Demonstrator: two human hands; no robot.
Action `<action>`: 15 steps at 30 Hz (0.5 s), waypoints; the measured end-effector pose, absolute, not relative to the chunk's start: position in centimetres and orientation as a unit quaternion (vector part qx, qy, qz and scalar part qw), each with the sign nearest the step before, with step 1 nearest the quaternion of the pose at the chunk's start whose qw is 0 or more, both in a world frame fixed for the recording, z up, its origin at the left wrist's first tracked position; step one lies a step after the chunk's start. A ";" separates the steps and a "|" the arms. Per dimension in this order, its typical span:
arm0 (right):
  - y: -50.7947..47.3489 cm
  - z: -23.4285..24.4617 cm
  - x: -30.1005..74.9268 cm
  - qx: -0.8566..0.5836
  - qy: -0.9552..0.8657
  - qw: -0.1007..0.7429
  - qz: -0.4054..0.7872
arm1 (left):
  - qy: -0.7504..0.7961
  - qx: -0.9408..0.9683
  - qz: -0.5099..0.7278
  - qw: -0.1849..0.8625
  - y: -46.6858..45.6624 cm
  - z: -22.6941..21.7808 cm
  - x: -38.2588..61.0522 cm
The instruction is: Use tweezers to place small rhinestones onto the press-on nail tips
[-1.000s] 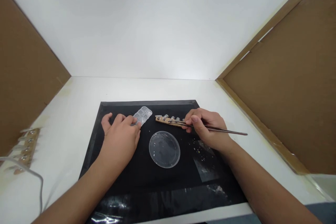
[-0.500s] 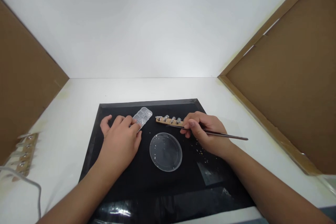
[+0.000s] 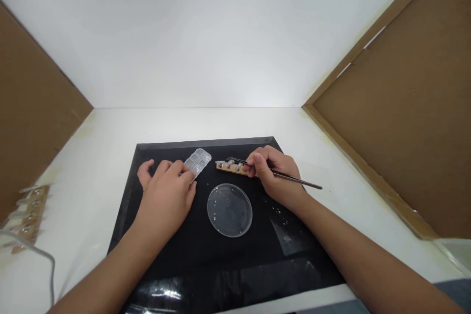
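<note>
The step in hand looks like placing tiny pieces on the wooden strip, far of the clear round dish; a steady, fine touch seems needed next. The right hand pinches tweezers, tips over the strip. The left hand lies flat, fingertips pressing the clear compartment box at left.

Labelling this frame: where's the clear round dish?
Head view: the clear round dish lies mid-mat on the black mat, between both hands, just nearer the camera than the wooden strip.
</note>
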State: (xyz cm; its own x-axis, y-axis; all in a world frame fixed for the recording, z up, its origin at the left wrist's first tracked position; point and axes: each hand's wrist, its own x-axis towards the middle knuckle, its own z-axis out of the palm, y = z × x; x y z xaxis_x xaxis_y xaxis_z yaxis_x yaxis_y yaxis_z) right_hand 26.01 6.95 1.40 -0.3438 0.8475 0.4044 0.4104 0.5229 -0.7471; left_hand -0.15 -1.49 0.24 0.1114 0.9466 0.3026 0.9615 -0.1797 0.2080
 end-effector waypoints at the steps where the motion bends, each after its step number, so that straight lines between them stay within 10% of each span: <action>1: 7.0 1.4 26.0 -0.410 -0.771 0.406 0.269 | -0.640 -0.745 -0.185 0.021 -1.5 0.2 -0.1; 15: 7.2 1.9 25.5 -0.423 -0.788 0.379 0.238 | -0.644 -0.744 -0.176 0.017 -1.5 0.4 -0.1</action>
